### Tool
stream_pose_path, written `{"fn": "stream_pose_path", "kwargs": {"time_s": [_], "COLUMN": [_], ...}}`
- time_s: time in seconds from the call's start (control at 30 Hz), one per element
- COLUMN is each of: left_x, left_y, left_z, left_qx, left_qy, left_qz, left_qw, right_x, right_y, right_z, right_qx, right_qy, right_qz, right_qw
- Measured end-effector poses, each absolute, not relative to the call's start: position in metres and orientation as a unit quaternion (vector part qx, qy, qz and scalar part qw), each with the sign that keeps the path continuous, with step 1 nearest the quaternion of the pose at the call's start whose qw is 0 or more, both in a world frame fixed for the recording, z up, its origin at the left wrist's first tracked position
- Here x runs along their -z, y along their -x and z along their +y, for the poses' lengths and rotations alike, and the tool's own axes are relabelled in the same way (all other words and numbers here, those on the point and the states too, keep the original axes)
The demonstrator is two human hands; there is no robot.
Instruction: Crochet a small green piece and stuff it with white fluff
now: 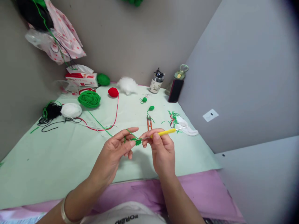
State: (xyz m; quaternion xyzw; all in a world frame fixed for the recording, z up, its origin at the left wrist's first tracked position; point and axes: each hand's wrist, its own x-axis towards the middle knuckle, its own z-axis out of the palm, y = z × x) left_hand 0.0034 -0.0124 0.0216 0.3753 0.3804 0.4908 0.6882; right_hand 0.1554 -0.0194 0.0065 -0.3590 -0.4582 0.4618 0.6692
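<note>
Between the thumb and fingers of my left hand [119, 144] is a small green crochet piece [138, 142]. Green yarn [99, 122] runs over the left fingers and back to a loose green skein [89, 99]. My right hand [163, 149] is closed around the yellow handle of a crochet hook [166, 132]. The hook's thin metal shaft points left, and its tip meets the green piece; the exact stitch is too small to make out. Just beyond the right hand lie thread snips [149, 123] with orange handles.
Behind are a red yarn ball [113, 92], white stuffing [127, 85], a white yarn ball [71, 110], black yarn [51, 112] and a tissue box [86, 79]. A pen cup [156, 85], a phone [176, 91] and a bottle [181, 74] stand back right. Yarn scraps [174, 118] lie at right.
</note>
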Motion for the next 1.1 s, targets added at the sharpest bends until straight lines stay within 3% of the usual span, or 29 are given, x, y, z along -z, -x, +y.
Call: {"fn": "stream_pose_path", "kwargs": {"time_s": [0.23,0.47,0.7,0.8,0.9,1.0,1.1], "left_x": [-0.011,-0.015,-0.014,-0.015,-0.014,-0.012,-0.015], "left_y": [0.004,-0.001,-0.002,-0.004,-0.009,-0.012,-0.009], "left_z": [-0.014,-0.021,-0.020,-0.018,-0.019,-0.018,-0.012], "left_qx": [-0.502,-0.537,-0.552,-0.554,-0.562,-0.535,-0.456], "left_qy": [-0.456,-0.478,-0.499,-0.491,-0.457,-0.377,-0.280], "left_qz": [0.417,0.469,0.471,0.465,0.459,0.409,0.340], "left_qw": [0.605,0.514,0.475,0.486,0.515,0.636,0.773], "right_x": [-0.003,0.007,0.005,0.007,0.012,0.017,0.014], "right_y": [-0.153,-0.153,-0.156,-0.156,-0.155,-0.156,-0.158], "right_z": [-0.031,-0.028,-0.021,-0.020,-0.020,-0.023,-0.025], "right_qx": [-0.291,-0.135,-0.228,-0.172,-0.035,0.051,-0.016], "right_qy": [0.405,0.345,0.362,0.349,0.341,0.370,0.384], "right_qz": [-0.589,-0.706,-0.628,-0.676,-0.733,-0.753,-0.720], "right_qw": [0.635,0.604,0.650,0.626,0.587,0.542,0.578]}}
